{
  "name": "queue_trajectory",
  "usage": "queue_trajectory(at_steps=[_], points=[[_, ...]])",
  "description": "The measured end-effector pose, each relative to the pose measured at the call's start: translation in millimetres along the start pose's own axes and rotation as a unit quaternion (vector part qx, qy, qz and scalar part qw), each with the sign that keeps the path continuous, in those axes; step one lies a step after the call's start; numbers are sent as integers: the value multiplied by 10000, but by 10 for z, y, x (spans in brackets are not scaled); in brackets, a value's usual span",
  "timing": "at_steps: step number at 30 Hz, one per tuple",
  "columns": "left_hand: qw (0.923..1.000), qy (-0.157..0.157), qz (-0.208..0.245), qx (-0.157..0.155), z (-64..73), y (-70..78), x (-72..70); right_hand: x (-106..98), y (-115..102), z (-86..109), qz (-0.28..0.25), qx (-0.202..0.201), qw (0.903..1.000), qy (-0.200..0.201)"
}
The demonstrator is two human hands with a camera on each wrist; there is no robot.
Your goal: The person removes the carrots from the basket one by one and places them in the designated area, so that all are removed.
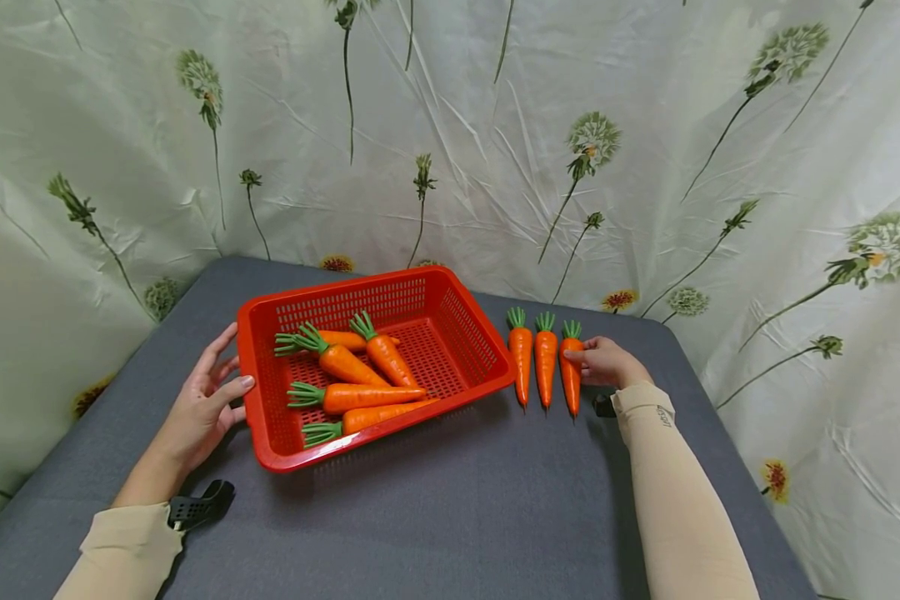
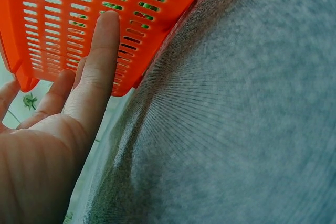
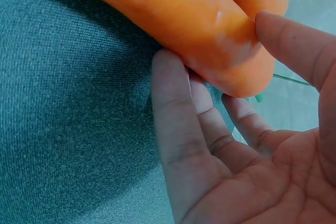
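1. The surface [image 1: 480,500], covered in grey-blue cloth, had rounded far corners; the wrist views showed its fine weave close up, and soft shadows fell on it beneath the arms and along the basket.
2. Around it hung a pale, glossy curtain [image 1: 480,196] — creased in places and printed with dandelion heads, long thin stems and a few orange-yellow flowers low down.
3. The red basket [image 1: 471,329], with its slotted walls, stood on the surface left of centre, turned at a slant to the far edge.
4. Five carrots [image 1: 375,397] lay in the basket, gathered mainly toward its left and middle, some overlapping.
5. To the right of the basket, three more lay side by side on the surface: the leftmost carrot [image 1: 521,358], the middle carrot [image 1: 546,358] and the rightmost carrot [image 1: 572,382], green tops toward the curtain and tips toward the person.
6. The right hand [image 1: 607,364] pinched the rightmost carrot near its green top, thumb on one side and fingers on the other.
7. The left hand [image 1: 204,408] grasped nothing — its extended fingers touched the basket's left outer wall, with the thumb at the rim.
8. Both arms wore beige sleeves [image 1: 693,500], and a black device [image 1: 201,505] sat at the left wrist.
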State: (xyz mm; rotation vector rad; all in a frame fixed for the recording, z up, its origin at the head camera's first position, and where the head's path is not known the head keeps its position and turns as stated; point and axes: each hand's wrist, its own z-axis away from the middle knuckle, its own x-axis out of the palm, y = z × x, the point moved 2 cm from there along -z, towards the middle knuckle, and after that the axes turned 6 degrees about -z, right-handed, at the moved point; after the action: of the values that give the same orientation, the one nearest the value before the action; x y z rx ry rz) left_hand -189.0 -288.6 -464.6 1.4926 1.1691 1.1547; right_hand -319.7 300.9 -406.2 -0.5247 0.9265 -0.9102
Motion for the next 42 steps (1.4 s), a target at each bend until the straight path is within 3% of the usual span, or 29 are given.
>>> queue_trajectory(at_steps=[33,42], points=[[10000,1,-29,26,-3,13,10,-64,-49,58,24,19,9997,-238],[10000,-67,38,56,-1,7,2,-86,-107,78,117,9,9998,-142]])
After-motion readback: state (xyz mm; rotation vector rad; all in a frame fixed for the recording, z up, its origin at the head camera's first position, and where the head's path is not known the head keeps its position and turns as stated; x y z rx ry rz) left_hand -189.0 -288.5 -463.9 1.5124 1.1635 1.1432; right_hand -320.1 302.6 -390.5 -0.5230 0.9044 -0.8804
